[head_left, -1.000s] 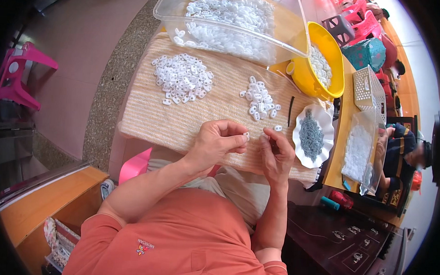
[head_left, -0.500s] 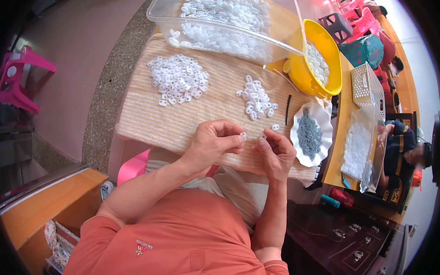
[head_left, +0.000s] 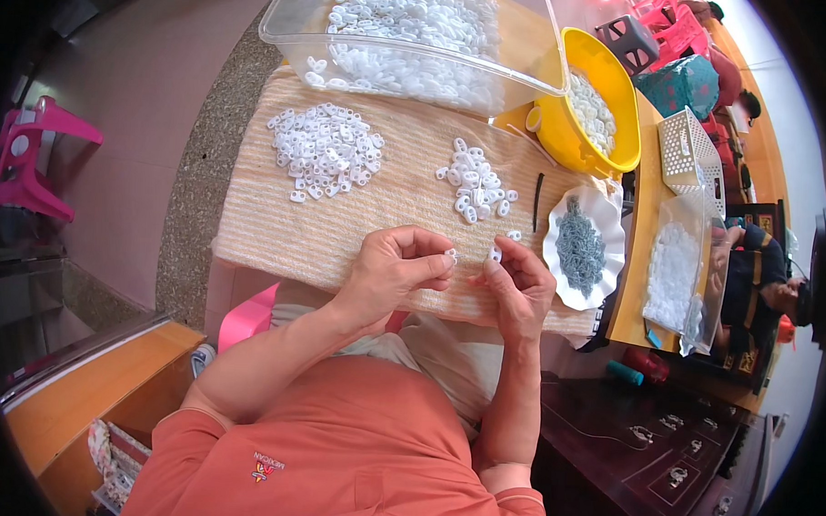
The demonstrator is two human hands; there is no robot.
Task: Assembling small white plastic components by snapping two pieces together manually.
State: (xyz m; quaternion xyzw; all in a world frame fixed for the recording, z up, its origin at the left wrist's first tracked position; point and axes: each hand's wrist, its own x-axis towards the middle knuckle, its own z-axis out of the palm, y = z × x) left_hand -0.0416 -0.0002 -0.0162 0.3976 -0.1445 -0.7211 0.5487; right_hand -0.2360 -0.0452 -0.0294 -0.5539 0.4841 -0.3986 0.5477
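Over the front of the cloth-covered table, my left hand (head_left: 396,274) pinches a small white plastic piece (head_left: 451,255) between thumb and forefinger. Close beside it, my right hand (head_left: 519,291) grips a white oval plastic piece with holes (head_left: 495,254); the two pieces are apart. Just beyond my right fingertips lies a single loose oval piece (head_left: 514,235). Farther back is a small pile of such ovals (head_left: 476,180). A larger pile of white holed pieces (head_left: 326,150) spreads at the left. Small grey parts (head_left: 581,250) fill a white wavy-rimmed dish (head_left: 555,283) right of my right hand.
A clear plastic bin (head_left: 393,48) of white pieces stands at the back, beside a yellow tub (head_left: 622,129). A thin black stick (head_left: 538,200) lies near the dish. On the right, another person (head_left: 756,279) sits by a second clear bin (head_left: 702,314). A pink stool (head_left: 39,158) stands left.
The oval piece in my right fingers has come into clearer view, its holed face showing. Both hands stay almost in place; the whole view has shifted slightly.
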